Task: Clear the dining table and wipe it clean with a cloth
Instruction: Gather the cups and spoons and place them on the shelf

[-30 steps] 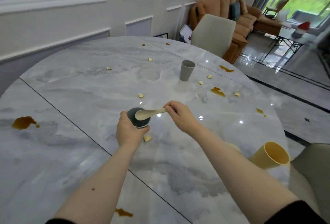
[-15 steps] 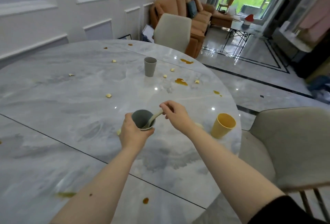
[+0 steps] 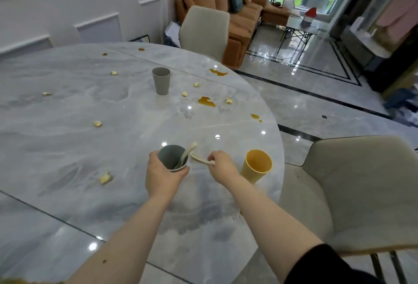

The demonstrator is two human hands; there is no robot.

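My left hand [image 3: 161, 176] grips a dark grey-green cup [image 3: 170, 157] just above the marble table [image 3: 67, 148]. A beige spoon [image 3: 186, 153] stands inside that cup, handle pointing up and right. My right hand [image 3: 222, 166] pinches the handle of a second beige spoon [image 3: 200, 159], whose other end lies beside the cup's rim. A yellow cup [image 3: 256, 167] stands right of my right hand, close to the table edge. Further back a grey cup [image 3: 161, 81] stands upright.
Food crumbs [image 3: 105, 178] and brown spills [image 3: 206, 101] are scattered over the table. A beige chair [image 3: 362, 193] stands at the right edge and another chair [image 3: 203, 28] at the far side. Glossy floor lies to the right.
The first spoon went from my right hand into the cup and stays there. My right hand now holds a second spoon. The view has swung right, showing the yellow cup and near chair fully.
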